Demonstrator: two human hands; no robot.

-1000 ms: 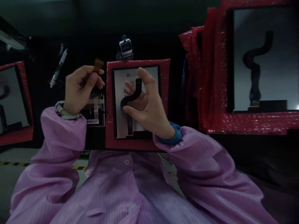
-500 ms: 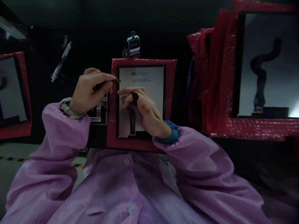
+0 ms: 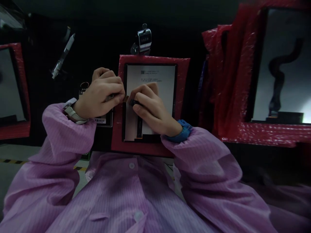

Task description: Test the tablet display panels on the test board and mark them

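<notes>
My left hand (image 3: 102,94) pinches a small ribbon cable end (image 3: 126,98) with a gold-coloured edge. My right hand (image 3: 154,110) grips the black ribbon cable (image 3: 139,127) of a display panel (image 3: 165,77), and the cable's dark end sticks out between thumb and fingers. The two ends face each other a short gap apart, above the panel's left side. White-backed, the panel lies flat on a red bubble-wrap sheet (image 3: 183,74). A circuit board with a barcode label (image 3: 100,120) lies left of it, mostly behind my left hand.
A metal tally counter (image 3: 144,40) stands at the sheet's far edge. A pen (image 3: 63,56) lies far left. More panels on red wrap lie at left (image 3: 9,87) and right (image 3: 262,81). Folded red wrap (image 3: 218,84) and a blue pen (image 3: 201,77) are beside the right one.
My left hand has moved right and down, bringing its cable end close to the one in my right hand. My right-hand fingers have closed more around the black cable. The view has shifted slightly.
</notes>
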